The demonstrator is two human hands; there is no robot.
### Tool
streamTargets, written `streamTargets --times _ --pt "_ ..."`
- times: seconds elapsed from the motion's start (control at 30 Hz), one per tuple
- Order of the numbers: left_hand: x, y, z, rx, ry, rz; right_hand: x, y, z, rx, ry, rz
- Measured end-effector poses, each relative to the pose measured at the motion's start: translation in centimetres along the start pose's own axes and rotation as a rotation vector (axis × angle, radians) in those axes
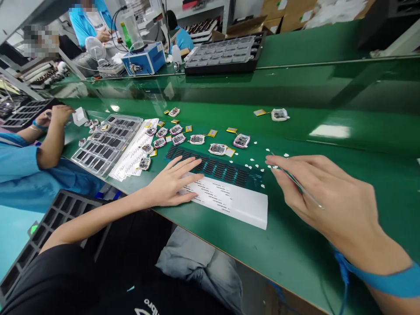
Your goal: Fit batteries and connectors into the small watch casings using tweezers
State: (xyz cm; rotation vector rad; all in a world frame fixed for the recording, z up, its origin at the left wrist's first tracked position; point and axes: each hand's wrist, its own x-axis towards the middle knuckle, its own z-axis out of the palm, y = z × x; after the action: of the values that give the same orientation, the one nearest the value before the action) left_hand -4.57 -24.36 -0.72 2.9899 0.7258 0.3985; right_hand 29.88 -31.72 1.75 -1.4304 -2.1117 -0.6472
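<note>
My left hand (pixel 170 181) lies flat, fingers spread, on the white label sheet (pixel 229 201). My right hand (pixel 315 192) pinches thin tweezers (pixel 297 183); small white pads (pixel 256 166) lie just beyond my fingertips.

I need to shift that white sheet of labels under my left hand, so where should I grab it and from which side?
Take the white label sheet by its near right corner, coming from the table's near edge. It lies flat on the green table, that corner is free, and the left hand presses its far left end. The right hand holds tweezers.
</note>
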Motion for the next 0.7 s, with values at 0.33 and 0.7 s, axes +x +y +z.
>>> streamTargets --times 0.33,0.7 --pt "1.4 0.4 1.2 -0.017 -0.089 -0.052 -0.1 0.8 0.9 -0.038 0.044 -0.037" --pt "2.4 -0.7 1.8 -0.028 -0.017 0.047 0.2 0.3 0.7 -0.039 0.026 -0.078"
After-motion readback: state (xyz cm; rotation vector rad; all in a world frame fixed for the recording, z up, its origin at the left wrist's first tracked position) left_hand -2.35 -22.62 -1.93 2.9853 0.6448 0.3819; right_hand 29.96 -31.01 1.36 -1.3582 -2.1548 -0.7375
